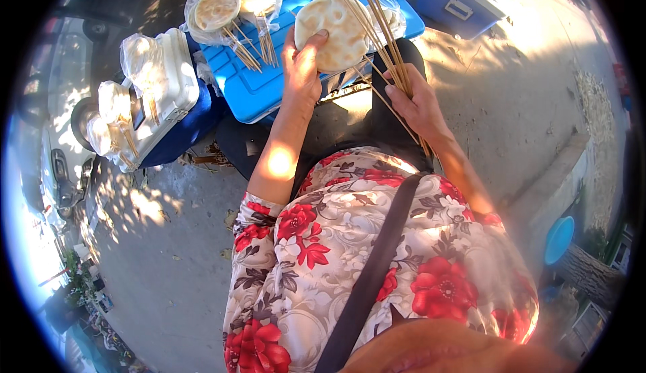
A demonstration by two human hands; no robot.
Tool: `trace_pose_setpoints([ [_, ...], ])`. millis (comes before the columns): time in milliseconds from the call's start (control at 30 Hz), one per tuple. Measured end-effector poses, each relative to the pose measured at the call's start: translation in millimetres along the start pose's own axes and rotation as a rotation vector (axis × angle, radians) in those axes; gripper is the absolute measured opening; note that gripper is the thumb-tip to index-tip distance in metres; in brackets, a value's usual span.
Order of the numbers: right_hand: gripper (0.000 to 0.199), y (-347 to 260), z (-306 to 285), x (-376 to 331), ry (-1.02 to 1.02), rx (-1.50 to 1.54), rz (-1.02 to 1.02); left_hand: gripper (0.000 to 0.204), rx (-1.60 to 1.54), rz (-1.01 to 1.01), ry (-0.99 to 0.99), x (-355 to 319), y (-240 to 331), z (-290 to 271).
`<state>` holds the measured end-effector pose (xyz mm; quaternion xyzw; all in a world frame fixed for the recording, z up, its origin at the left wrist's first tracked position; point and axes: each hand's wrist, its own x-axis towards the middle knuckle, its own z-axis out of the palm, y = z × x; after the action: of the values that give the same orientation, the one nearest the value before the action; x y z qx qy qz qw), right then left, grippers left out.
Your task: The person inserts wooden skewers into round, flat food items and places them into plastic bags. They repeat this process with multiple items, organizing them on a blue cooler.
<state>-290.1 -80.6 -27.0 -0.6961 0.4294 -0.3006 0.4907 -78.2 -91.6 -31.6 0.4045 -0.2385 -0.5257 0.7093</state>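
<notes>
My left hand (301, 63) grips a round pale flatbread (334, 31) by its lower left edge, thumb on top. My right hand (415, 100) is closed around a bundle of thin wooden skewers (381, 24) that fan upward across the flatbread's right side. Both hands hover over my dark-trousered lap, just in front of a blue cooler lid (259, 87). A clear plastic bag (388, 8) lies behind the flatbread on the lid.
Two bagged flatbreads on skewers (217, 11) rest on the blue cooler's far end. A white box (176, 70) at left carries more bagged breads (113, 102). Another blue cooler (461, 0) stands at top right. Concrete ground surrounds me; a blue bowl (558, 240) sits at right.
</notes>
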Motion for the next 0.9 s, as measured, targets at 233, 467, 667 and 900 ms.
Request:
trace_pose_setpoints([
  [233, 0.022, -3, 9, 15, 0.043, 0.053, 0.000, 0.044, -0.027, 0.014, -0.027, -4, -12, 6],
  [467, 0.020, -5, 27, 27, 0.096, 0.112, 0.056, 0.047, -0.018, 0.012, 0.017, -5, -15, -1],
  [667, 0.018, -6, 11, 18, -0.019, 0.061, 0.117, 0.042, 0.142, 0.214, -0.070, 45, 33, -62],
  [900, 0.017, 2, -3, -10, -0.032, 0.041, 0.263, 0.059, 1.129, 0.459, 0.364, 172, 117, -178],
])
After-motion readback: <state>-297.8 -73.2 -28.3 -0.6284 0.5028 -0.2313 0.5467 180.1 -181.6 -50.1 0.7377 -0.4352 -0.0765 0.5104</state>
